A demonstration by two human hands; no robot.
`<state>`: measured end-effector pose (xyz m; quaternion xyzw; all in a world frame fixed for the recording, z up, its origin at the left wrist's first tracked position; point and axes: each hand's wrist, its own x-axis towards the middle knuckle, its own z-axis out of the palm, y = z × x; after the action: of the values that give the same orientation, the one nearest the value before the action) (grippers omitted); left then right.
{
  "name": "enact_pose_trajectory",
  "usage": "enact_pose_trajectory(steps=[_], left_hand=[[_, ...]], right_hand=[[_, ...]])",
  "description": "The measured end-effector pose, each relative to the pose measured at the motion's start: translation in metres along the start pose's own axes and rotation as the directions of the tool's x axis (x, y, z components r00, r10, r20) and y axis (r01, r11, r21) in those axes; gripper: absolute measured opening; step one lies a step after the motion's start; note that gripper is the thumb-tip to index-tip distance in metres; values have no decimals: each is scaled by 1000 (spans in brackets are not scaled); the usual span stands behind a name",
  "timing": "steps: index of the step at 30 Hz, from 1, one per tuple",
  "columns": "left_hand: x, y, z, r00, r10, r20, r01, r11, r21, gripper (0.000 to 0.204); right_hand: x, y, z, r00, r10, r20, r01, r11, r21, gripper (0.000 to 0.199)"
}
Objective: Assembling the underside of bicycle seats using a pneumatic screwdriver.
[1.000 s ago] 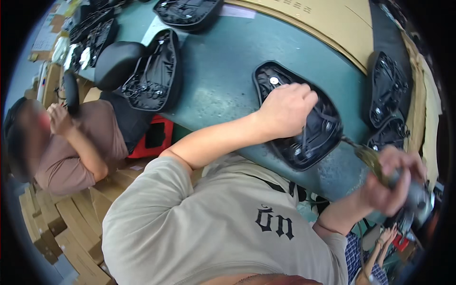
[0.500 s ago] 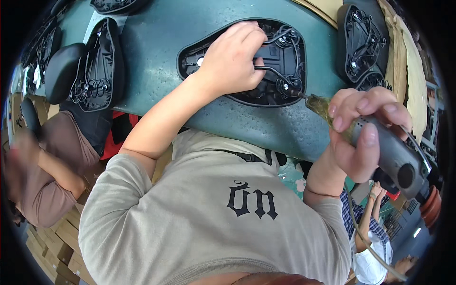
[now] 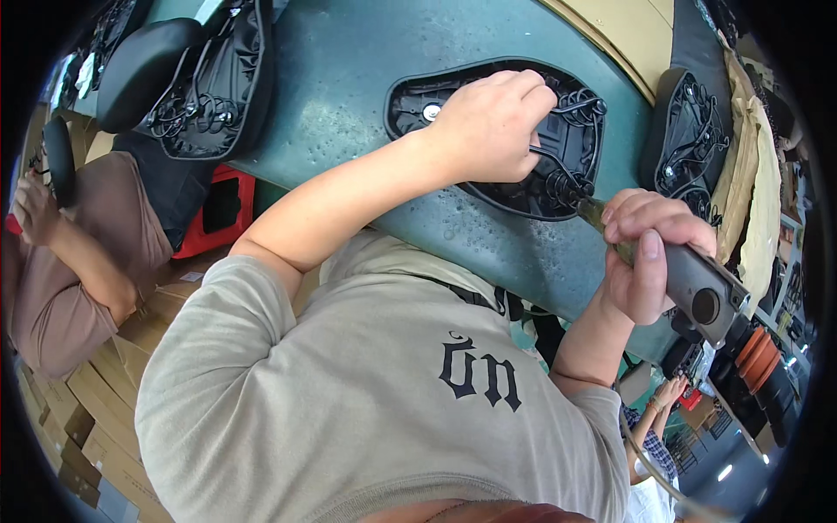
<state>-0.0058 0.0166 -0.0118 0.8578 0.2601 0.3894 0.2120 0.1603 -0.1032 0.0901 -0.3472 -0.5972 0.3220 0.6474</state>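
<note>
An upturned black bicycle saddle [image 3: 405, 113] lies on the green table, its wire frame and coil springs showing. My left hand [image 3: 493, 126] is curled over the saddle's middle, fingers closed on the bent wire frame [image 3: 554, 159]; its palm hides part of the underside. In my right hand [image 3: 649, 248] is a grey power screwdriver [image 3: 693, 283] with a yellowish taped nose. The nose points at the near right coil spring [image 3: 565, 185] and its tip meets the spring area; the exact contact point is hidden.
More upturned saddles lie on the green table [image 3: 340, 52], one at the left [image 3: 218, 96] and one at the right [image 3: 684, 139]. Cardboard [image 3: 610, 22] borders the far side. At the left, a co-worker's hand [image 3: 39, 209] is beside a saddle. Cartons [image 3: 131, 375] cover the lower left.
The whole view has shifted. The screwdriver's nose has come in closer over the near right spring. My left hand stays on the frame. The co-worker's blurred hand now shows clearly.
</note>
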Motion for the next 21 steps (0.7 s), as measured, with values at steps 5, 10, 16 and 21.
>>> enact_pose_trajectory(steps=[5, 10, 16, 21], left_hand=[[8, 4, -1, 998, 21, 64, -17, 998, -53, 36], [3, -3, -49, 993, 25, 119, -36, 995, 92, 34], [50, -33, -143, 922, -279, -267, 314, 944, 97, 42], [103, -173, -275, 531, -648, -546, 759, 650, -34, 58]], right_hand=[[-8, -37, -2, 977, -212, -5, 210, 969, -133, 53], [-23, -45, -41, 960, -190, -205, 158, 974, -163, 48], [-65, 16, -78, 869, 78, -488, -185, 967, -175, 34], [-74, 12, -87, 877, 15, -481, -109, 980, -167, 34]])
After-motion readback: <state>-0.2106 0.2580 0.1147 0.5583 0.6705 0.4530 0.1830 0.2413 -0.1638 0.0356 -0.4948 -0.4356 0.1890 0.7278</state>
